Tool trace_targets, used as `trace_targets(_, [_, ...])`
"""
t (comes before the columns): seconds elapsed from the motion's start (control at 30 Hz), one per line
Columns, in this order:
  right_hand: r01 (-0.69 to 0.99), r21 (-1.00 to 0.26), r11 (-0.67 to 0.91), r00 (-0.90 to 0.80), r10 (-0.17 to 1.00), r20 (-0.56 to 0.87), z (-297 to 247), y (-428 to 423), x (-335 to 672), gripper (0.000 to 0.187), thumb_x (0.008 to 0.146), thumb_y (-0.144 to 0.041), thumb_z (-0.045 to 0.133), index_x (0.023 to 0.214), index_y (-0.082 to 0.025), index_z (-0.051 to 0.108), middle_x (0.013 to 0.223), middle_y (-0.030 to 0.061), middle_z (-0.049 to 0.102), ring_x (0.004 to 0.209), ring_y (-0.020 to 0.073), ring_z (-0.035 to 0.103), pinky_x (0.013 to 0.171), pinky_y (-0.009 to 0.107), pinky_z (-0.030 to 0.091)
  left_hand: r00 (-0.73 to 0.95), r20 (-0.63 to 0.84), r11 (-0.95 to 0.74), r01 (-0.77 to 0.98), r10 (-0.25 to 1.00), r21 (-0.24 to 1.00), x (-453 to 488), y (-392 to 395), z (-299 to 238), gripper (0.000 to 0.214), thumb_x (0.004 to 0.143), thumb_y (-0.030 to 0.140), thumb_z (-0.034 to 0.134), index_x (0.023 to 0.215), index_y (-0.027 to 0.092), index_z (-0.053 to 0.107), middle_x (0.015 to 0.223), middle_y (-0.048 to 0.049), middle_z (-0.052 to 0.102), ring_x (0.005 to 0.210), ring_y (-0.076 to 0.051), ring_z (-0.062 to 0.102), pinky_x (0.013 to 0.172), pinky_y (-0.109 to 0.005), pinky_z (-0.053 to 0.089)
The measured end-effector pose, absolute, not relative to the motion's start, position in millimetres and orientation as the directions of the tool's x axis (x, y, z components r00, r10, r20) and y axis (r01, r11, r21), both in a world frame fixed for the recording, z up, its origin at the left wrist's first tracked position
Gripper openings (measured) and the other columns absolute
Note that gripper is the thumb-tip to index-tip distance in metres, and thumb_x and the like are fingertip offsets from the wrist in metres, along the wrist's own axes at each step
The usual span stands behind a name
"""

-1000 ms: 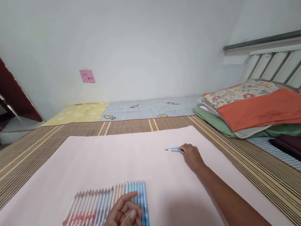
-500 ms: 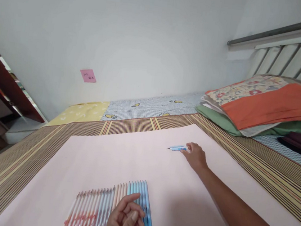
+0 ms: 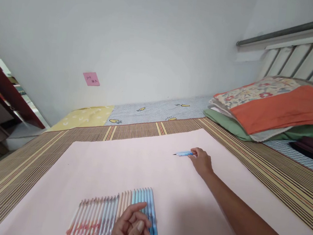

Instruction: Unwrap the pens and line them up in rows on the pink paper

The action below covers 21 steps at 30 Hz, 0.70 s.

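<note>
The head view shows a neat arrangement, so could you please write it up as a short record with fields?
Right hand: fingertips on at least one blue pen, tip pointing left; exact count unclear
Left hand: loosely curled, nothing visible in it, in front of part of the pen row; contact unclear
Row colours, left to right: red-patterned, pale, peach, blue
Surface: pink sheet on a striped mat
Wall: pink note with writing
Far right: orange and floral fabric over green fabric

The pens (image 3: 101, 215) are blue, peach and red-patterned.
</note>
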State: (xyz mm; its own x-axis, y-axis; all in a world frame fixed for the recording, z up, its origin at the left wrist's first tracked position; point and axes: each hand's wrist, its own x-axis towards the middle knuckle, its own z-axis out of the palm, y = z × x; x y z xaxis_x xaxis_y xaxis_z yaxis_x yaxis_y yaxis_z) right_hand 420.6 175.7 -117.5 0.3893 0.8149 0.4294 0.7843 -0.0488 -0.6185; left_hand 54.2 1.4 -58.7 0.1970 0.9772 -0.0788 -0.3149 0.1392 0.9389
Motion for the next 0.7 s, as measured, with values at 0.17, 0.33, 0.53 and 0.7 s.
trace_targets(0.17, [0.785, -0.619, -0.032, 0.383, 0.810, 0.444, -119.4, 176.2, 419.9, 0.018, 0.079, -0.028, 0.066, 0.097, -0.024, 0.065, 0.099, 0.0045, 0.075, 0.090, 0.0230, 0.066, 0.083, 0.037, 0.044, 0.202, -0.078, 0.140, -0.312, 0.976, 0.940, 55.5, 0.9, -57.1, 0.047, 0.075, 0.049, 0.083, 0.110, 0.019, 0.076, 0.077, -0.0067, 0.070, 0.058, -0.017, 0.063, 0.056, -0.029, 0.048])
trace_targets(0.33, [0.781, -0.625, -0.027, 0.386, 0.806, 0.448, -119.1, 178.1, 418.6, 0.019, 0.079, -0.026, 0.066, 0.098, -0.023, 0.065, 0.101, 0.0052, 0.075, 0.089, 0.0221, 0.066, 0.083, 0.036, 0.046, 0.207, -0.075, 0.139, -0.311, 0.975, 0.940, 57.1, 0.8, -57.0, 0.048, 0.075, 0.050, 0.083, 0.110, 0.018, 0.076, 0.077, -0.0072, 0.070, 0.058, -0.017, 0.063, 0.055, -0.029, 0.049])
trace_targets(0.53, [0.786, -0.618, -0.027, 0.382, 0.806, 0.451, -117.3, 179.0, 417.0, 0.017, 0.078, -0.031, 0.068, 0.093, -0.023, 0.064, 0.098, 0.0054, 0.074, 0.088, 0.0236, 0.065, 0.080, 0.037, 0.044, 0.212, -0.083, 0.146, -0.303, 0.974, 0.942, 56.7, 1.7, -59.9, 0.047, 0.075, 0.049, 0.083, 0.110, 0.018, 0.075, 0.077, -0.0073, 0.071, 0.059, -0.017, 0.064, 0.055, -0.028, 0.049])
trace_targets(0.7, [0.827, -0.560, -0.034, 0.353, 0.807, 0.473, -116.5, 178.9, 415.0, 0.018, 0.080, -0.033, 0.068, 0.095, -0.023, 0.064, 0.096, 0.0055, 0.074, 0.087, 0.0248, 0.064, 0.079, 0.037, 0.042, 0.219, -0.085, 0.151, -0.303, 0.972, 0.941, 56.1, 1.8, -61.2, 0.046, 0.075, 0.048, 0.083, 0.110, 0.019, 0.075, 0.078, -0.0074, 0.071, 0.059, -0.017, 0.064, 0.055, -0.028, 0.049])
